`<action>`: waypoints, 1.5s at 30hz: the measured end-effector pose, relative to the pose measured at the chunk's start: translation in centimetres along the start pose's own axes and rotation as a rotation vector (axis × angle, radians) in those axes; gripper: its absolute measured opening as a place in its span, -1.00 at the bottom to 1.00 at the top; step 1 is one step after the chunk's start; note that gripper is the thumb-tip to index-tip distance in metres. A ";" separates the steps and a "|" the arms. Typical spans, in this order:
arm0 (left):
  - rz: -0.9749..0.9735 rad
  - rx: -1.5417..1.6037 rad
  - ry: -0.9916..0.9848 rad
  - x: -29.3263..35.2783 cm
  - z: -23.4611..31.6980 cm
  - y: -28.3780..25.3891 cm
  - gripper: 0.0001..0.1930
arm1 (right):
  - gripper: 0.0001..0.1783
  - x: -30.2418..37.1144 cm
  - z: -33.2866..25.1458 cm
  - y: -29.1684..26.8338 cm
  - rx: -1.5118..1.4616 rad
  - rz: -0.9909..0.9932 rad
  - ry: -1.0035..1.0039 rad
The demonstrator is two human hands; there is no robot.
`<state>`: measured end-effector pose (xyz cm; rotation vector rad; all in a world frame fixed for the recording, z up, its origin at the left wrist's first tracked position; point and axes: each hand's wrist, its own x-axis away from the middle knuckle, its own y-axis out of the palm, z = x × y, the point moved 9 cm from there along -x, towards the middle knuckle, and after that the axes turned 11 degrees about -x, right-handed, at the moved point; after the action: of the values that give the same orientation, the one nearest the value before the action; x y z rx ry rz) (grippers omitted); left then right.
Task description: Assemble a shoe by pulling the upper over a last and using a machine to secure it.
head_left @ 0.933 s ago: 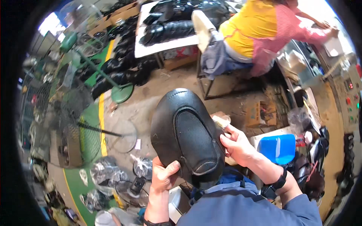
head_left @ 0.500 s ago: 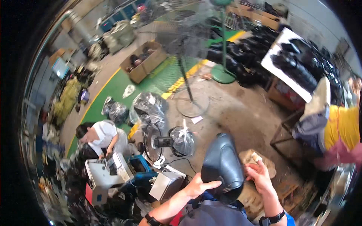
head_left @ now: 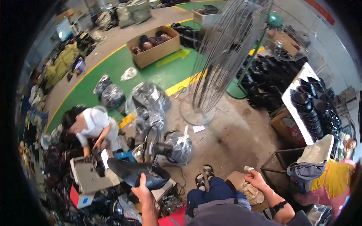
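Off to the left, a dark shoe (head_left: 137, 172) lies lengthwise in my left hand (head_left: 144, 193), its toe pointing left and its opening toward the right. My left thumb presses on its side, and the fingers behind it are hidden. My right hand (head_left: 257, 180) is apart from the shoe, pinching a small cream-coloured piece (head_left: 248, 168) too small to name. Below that hand, a brown board or stool top (head_left: 235, 177) carries several pale, lumpy pieces (head_left: 253, 194).
A person (head_left: 92, 126) sits at a pale machine (head_left: 90, 175) on the left. A small fan (head_left: 152, 145), bagged goods (head_left: 149, 101) and a big stand fan (head_left: 226, 56) stand ahead. At right are a metal frame (head_left: 277, 153), stacked black pieces (head_left: 307, 105) and another person in yellow (head_left: 332, 179).
The shoe has swung left in my left hand and now lies sideways. My right hand has come away from it, still pinching the small piece. The whole view has shifted.
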<state>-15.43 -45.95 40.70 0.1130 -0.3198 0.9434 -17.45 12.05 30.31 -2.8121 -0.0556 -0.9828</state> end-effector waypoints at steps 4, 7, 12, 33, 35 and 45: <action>-0.075 -0.106 -0.050 -0.1 -0.6 2.9 -0.53 | -0.66 -5.7 2.6 -2.6 0.338 -0.079 0.131; -0.133 -0.173 -0.006 -1.1 -0.6 5.4 -0.56 | -0.62 -10.7 2.4 -4.7 0.369 -0.107 0.167; -0.049 -0.083 0.053 -7.2 6.6 7.5 -0.65 | -0.74 -14.5 -9.1 -3.4 -0.036 0.160 0.101; -0.247 -0.701 0.512 -33.9 10.8 48.0 -0.54 | -0.68 -22.6 -3.9 0.4 -0.470 0.558 -0.071; -0.305 -0.478 0.375 -37.3 4.0 52.1 -0.52 | -0.67 -22.6 -6.0 4.3 -0.574 0.625 -0.027; -0.738 -0.616 0.110 -45.5 0.4 63.9 -0.65 | -0.59 -25.2 -16.5 5.3 -0.580 1.158 0.075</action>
<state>-92.00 -43.96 23.86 -0.3675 -0.4138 0.0948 -46.93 4.54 26.63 -2.4369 1.8487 -0.8104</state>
